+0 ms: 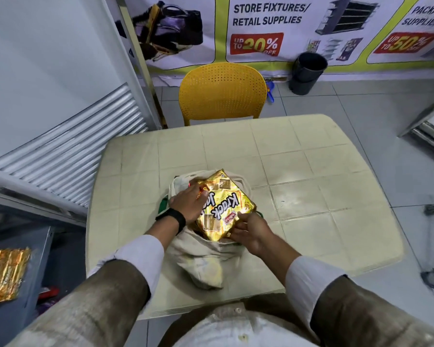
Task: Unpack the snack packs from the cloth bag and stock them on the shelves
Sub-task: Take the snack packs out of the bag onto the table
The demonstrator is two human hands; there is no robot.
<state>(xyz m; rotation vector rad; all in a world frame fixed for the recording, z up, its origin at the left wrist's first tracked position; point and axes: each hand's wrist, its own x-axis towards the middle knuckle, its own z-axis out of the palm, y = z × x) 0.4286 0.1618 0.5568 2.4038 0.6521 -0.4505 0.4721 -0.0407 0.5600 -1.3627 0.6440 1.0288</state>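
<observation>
Head view: cream table (311,156), yellow chair (222,91) behind; both hands (186,205) (252,234) gripping snack pack (223,206).

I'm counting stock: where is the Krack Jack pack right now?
In the head view it sits mid-table, at the cloth bag's mouth: the Krack Jack pack is gripped between the left hand and right hand.

Your left hand (186,205) and right hand (252,232) grip a gold snack pack (226,206) at the mouth of the cloth bag (201,259) on the worktop (311,196); yellow chair (222,91) beyond.
</observation>
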